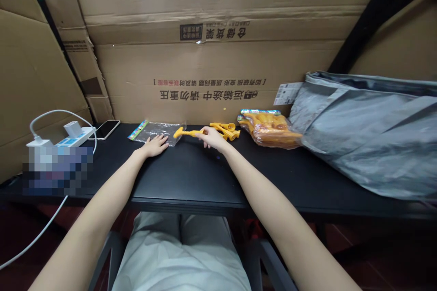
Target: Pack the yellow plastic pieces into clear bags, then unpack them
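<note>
My left hand (pixel 156 146) lies flat with its fingers apart on the near part of a clear plastic bag (pixel 170 129), which has a colourful header strip at its left end. In my right hand (pixel 213 138), closed fingers hold the thin end of a yellow plastic toy (pixel 186 132). Its widened, hammer-like end points left, over or beside the bag's right edge; I cannot tell whether it touches. Just behind my right hand lies a small pile of similar yellow plastic pieces (pixel 232 134), one showing a round, cup-like opening. My hand partly hides this pile.
Filled bags of yellow pieces (pixel 269 129) lie right of the pile, against a large grey bag (pixel 372 132). Left on the black table (pixel 191 177) are a phone (pixel 105 130) and a power strip (pixel 77 138) with white cables. Cardboard (pixel 211 59) walls the back.
</note>
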Available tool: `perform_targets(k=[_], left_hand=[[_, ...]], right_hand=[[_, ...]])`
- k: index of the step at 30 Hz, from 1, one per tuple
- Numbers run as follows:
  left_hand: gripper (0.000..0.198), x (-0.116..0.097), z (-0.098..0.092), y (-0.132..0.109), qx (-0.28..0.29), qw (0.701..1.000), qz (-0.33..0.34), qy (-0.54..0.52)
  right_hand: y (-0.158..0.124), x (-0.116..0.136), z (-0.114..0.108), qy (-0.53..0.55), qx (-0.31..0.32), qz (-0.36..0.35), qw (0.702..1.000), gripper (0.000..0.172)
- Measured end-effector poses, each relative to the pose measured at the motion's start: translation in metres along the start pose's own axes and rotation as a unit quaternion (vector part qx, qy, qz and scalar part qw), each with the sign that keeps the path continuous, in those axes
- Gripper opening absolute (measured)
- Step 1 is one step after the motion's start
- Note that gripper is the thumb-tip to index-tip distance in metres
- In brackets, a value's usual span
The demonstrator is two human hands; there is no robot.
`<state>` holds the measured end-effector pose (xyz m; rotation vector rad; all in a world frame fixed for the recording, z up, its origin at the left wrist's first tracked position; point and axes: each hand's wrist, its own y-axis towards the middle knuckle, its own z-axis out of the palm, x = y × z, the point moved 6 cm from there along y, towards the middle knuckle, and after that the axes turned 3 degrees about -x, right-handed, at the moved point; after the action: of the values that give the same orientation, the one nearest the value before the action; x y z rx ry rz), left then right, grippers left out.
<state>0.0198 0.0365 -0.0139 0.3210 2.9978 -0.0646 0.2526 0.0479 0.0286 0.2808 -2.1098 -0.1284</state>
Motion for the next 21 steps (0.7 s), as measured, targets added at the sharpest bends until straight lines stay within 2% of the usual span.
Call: perform_targets(k=[6, 12, 17, 21], left_hand=[[0.053, -0.004, -0.009, -0.003, -0.029, 0.999, -0.009, -0.008], [0.047, -0.02, -0.027, -0.001, -0.061, 0.997, -0.022, 0.032], [0.053, -0.033, -0.033, 0.007, -0.062, 0.995, -0.068, 0.033], [0.052, -0.042, -0.032, 0.007, -0.11, 0.984, -0.137, 0.038]], right_hand=[[-0.002, -0.02, -0.005, 0.076, 0.049, 0.059, 0.994, 0.013], [-0.001, -0.03, -0.004, 0.067, 0.07, 0.061, 0.993, 0.015], [0.002, -0.031, 0.0, 0.039, 0.083, 0.031, 0.995, 0.016], [0.001, -0.031, 0.0, 0.0, 0.097, 0.025, 0.995, 0.017]])
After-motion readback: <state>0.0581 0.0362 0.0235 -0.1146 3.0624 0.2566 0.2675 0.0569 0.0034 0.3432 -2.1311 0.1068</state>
